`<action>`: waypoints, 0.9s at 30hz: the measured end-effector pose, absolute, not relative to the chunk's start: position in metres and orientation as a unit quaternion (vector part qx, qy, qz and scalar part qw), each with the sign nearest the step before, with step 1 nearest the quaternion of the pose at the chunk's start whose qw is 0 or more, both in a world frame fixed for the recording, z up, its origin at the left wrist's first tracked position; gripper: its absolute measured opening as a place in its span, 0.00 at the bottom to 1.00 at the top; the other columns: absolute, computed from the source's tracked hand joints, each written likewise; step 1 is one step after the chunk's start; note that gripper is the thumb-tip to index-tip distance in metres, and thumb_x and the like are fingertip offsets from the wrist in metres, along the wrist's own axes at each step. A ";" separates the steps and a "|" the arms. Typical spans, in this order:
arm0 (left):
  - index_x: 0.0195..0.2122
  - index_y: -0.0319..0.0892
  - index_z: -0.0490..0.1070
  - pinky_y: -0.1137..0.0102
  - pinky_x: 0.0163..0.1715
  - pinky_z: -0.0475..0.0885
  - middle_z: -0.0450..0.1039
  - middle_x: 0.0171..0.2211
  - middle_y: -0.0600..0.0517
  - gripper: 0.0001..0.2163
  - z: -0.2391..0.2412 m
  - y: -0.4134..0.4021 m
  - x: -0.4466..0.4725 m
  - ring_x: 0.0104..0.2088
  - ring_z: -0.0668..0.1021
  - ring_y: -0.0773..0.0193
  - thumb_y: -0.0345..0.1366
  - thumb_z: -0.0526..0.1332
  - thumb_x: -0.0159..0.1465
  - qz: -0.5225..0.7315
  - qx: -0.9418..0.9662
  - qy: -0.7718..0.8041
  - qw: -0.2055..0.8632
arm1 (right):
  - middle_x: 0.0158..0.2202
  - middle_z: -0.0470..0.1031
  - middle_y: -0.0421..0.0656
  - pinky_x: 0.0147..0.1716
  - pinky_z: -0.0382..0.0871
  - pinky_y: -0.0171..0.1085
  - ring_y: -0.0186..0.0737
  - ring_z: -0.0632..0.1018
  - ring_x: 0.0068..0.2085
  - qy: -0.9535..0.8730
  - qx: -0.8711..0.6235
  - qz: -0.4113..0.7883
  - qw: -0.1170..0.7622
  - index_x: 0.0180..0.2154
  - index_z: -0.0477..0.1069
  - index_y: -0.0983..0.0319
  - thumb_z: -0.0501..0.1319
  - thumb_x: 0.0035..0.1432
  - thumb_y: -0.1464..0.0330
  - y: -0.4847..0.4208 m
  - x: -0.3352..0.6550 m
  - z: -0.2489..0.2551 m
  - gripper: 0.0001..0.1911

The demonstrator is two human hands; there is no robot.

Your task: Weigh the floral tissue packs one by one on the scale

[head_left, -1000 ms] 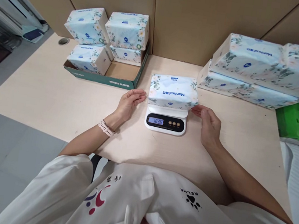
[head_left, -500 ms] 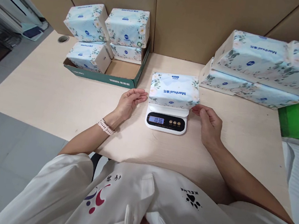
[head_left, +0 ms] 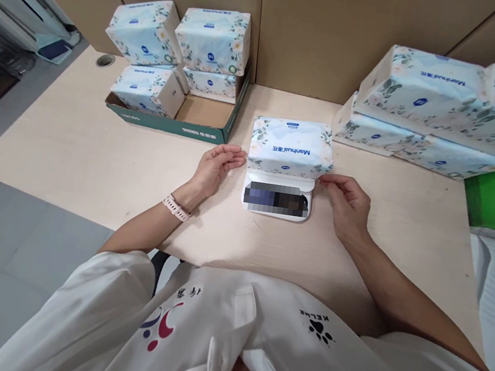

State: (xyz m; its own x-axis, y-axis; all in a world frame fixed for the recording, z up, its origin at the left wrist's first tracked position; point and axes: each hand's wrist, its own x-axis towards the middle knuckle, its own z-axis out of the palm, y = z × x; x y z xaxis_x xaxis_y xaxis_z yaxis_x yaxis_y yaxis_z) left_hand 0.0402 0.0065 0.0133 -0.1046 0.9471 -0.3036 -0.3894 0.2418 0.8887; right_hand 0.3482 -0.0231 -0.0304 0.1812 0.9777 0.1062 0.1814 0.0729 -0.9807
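Risk: your loose, open left hand [head_left: 215, 167] and right hand [head_left: 347, 203] flank the floral plastic-wrapped tissue pack [head_left: 290, 147] overhanging the small white scale [head_left: 277, 198]; a nudge could tip it or skew the weight.

A white short-sleeved shirt [head_left: 225, 342] is worn, and both forearms are left bare. A red and blue curved emblem [head_left: 159, 328] with small dark characters above it is printed on the shirt's left side. A black paw print [head_left: 319, 329] under small black lettering is printed on the right side. A slim pale pink band [head_left: 176, 207] is worn on the left wrist. The hands are ungloved.
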 end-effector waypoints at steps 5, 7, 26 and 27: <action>0.34 0.37 0.80 0.69 0.51 0.80 0.84 0.34 0.49 0.08 0.014 0.006 0.040 0.33 0.83 0.69 0.22 0.62 0.66 0.547 0.280 0.499 0.611 | 0.44 0.87 0.41 0.60 0.78 0.52 0.46 0.85 0.49 -0.517 -0.566 0.376 0.521 0.41 0.83 0.54 0.66 0.62 0.66 -0.023 0.348 -0.030 0.07; 0.34 0.37 0.80 0.68 0.52 0.80 0.84 0.35 0.49 0.08 0.014 0.006 0.040 0.34 0.83 0.69 0.22 0.62 0.66 0.546 0.282 0.498 0.612 | 0.45 0.87 0.41 0.60 0.78 0.53 0.46 0.85 0.50 -0.521 -0.564 0.374 0.520 0.41 0.83 0.54 0.66 0.62 0.65 -0.023 0.348 -0.029 0.07; 0.34 0.37 0.80 0.68 0.51 0.80 0.84 0.34 0.49 0.09 0.015 0.006 0.041 0.33 0.83 0.69 0.22 0.62 0.66 0.547 0.281 0.497 0.612 | 0.45 0.86 0.42 0.60 0.78 0.52 0.46 0.85 0.50 -0.526 -0.561 0.372 0.520 0.41 0.82 0.54 0.65 0.63 0.64 -0.022 0.349 -0.032 0.07; 0.34 0.38 0.80 0.68 0.51 0.80 0.84 0.34 0.49 0.09 0.015 0.006 0.041 0.33 0.83 0.69 0.22 0.62 0.66 0.547 0.282 0.498 0.611 | 0.44 0.86 0.41 0.59 0.78 0.52 0.46 0.85 0.50 -0.527 -0.561 0.371 0.520 0.41 0.82 0.54 0.65 0.63 0.64 -0.022 0.349 -0.032 0.07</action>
